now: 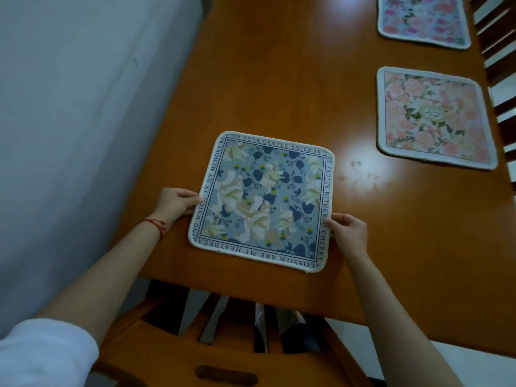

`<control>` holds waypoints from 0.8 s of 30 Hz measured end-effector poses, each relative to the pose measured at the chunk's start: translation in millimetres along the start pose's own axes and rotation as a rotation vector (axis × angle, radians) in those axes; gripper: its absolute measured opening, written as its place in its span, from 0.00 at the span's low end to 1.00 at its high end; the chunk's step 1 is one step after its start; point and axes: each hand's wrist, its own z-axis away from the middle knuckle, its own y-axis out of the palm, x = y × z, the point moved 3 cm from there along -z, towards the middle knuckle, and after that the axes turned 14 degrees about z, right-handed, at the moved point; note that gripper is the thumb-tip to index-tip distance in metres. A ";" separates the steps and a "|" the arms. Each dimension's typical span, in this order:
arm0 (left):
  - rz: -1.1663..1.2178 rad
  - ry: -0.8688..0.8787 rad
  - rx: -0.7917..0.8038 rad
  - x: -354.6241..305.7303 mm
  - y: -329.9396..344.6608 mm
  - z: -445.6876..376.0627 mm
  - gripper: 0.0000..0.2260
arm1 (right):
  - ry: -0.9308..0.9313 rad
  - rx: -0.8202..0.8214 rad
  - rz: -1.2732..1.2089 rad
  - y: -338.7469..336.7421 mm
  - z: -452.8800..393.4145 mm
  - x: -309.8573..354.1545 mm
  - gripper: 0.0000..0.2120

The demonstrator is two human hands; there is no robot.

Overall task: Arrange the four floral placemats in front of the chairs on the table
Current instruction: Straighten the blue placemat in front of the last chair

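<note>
The blue placemat point(262, 201) is pinched from both sides: its left edge is held by the left hand point(176, 203), thumb on top, and its right edge by the right hand point(349, 233), fingers curled around the rim. It's stretched flat between the two grips on the wooden table point(279, 79), just above the near edge and the chair point(223, 344) below. Blue and cream flowers are printed on it, framed by a lettered border and a white rim. Two pink floral placemats point(434, 118) point(423, 19) are laid well beyond the right hand.
</note>
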 end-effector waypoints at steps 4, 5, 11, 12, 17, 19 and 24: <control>-0.006 0.025 0.048 2.3 -3.0 0.0 0.03 | 0.024 -0.020 0.014 -1.2 3.0 -1.8 0.06; -0.014 0.026 0.054 2.9 -3.6 0.1 0.03 | 0.023 -0.018 0.019 -1.3 4.4 -2.4 0.05; -0.033 0.031 0.057 5.2 -11.9 -0.3 0.03 | 0.018 -0.013 0.048 5.8 12.4 -4.9 0.06; -0.038 0.034 0.057 5.5 -14.0 -0.1 0.03 | 0.017 -0.010 0.047 7.3 13.4 -5.2 0.06; -0.040 0.050 0.020 8.0 -24.7 -0.8 0.04 | 0.002 0.001 0.046 16.9 16.2 -2.4 0.05; -0.035 0.045 0.008 9.0 -28.3 -0.5 0.04 | -0.012 0.002 0.048 20.0 17.8 0.1 0.05; -0.040 0.046 -0.005 10.3 -27.9 2.3 0.05 | -0.031 -0.009 0.046 21.1 20.3 1.4 0.05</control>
